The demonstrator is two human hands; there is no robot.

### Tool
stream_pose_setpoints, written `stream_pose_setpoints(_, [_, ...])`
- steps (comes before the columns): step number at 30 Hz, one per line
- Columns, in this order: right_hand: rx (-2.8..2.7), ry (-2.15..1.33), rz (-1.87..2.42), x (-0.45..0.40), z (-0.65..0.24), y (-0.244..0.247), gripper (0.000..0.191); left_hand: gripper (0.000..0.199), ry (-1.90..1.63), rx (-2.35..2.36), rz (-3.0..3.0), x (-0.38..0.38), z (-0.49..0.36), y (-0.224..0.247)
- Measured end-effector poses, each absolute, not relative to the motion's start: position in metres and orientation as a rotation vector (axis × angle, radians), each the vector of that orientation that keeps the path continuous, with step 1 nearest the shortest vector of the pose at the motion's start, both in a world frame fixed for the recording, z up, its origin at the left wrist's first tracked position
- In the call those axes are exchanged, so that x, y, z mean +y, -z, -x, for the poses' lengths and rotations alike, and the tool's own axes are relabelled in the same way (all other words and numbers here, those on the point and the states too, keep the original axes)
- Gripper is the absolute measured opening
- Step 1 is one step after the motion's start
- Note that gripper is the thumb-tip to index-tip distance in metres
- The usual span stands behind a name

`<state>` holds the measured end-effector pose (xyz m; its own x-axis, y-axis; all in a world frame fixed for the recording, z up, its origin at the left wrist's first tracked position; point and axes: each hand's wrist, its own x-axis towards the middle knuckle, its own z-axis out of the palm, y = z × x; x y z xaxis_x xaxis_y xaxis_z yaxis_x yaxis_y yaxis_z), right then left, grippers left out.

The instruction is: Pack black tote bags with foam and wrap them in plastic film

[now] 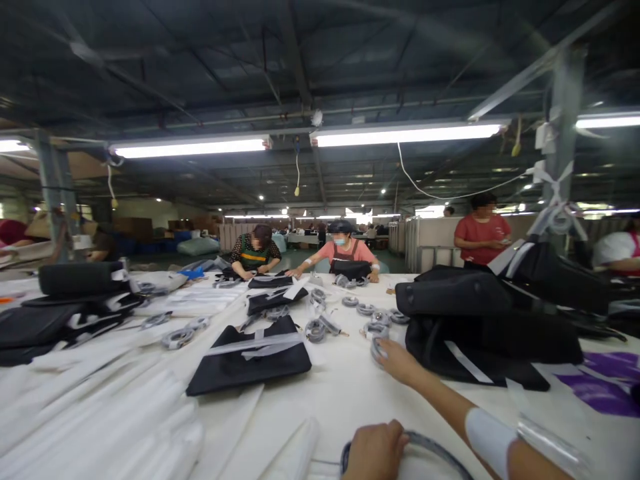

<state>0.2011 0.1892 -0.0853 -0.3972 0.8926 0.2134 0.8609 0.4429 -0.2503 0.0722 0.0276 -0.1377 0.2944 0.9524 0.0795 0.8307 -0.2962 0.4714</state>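
Note:
At the bottom of the head view, my left hand (pixel 375 450) is closed around a dark curved strap (pixel 435 447), which arches out to the right. My right hand (pixel 397 361) reaches forward across the white table, its fingers on a coiled strap (pixel 376 351) that looks wrapped in clear plastic. More coiled straps (pixel 379 317) lie just beyond it. To the left of my hands rests a flat black bag (pixel 250 370) with pale strips across it. A stack of black bags (pixel 453 293) stands close by on the right.
White sheets (pixel 125 413) cover the left side of the table (pixel 340 387), with folded black bags (pixel 45 327) behind them. Purple pieces (pixel 600 390) lie at right. Two co-workers (pixel 345 250) work across the table; another person (pixel 480 233) stands further right. A metal post (pixel 565 127) rises at right.

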Motion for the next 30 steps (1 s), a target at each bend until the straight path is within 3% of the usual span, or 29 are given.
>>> stream_pose_setpoints(7, [-2.433, -0.115, 1.665, 0.212, -0.196, 0.116, 0.036, 0.04, -0.453, 1.624, -2.253, 0.026, -0.073, 0.135])
stream_pose_setpoints(17, [-2.418, -0.218, 1.563, 0.144, -0.269, 0.089, 0.012, 0.042, -0.518, 1.646, -2.268, 0.022, -0.071, 0.137])
stream_pose_setpoints(24, [-2.164, -0.34, 1.414, 0.063, -0.313, 0.033, 0.024, 0.042, -0.258, 1.744, -2.366, 0.017, -0.075, 0.11])
stream_pose_setpoints(30, [-1.332, -1.286, 0.918, -0.027, -0.311, -0.003, 0.047, 0.04, -0.171, 1.786, -2.482, -0.001, -0.085, 0.037])
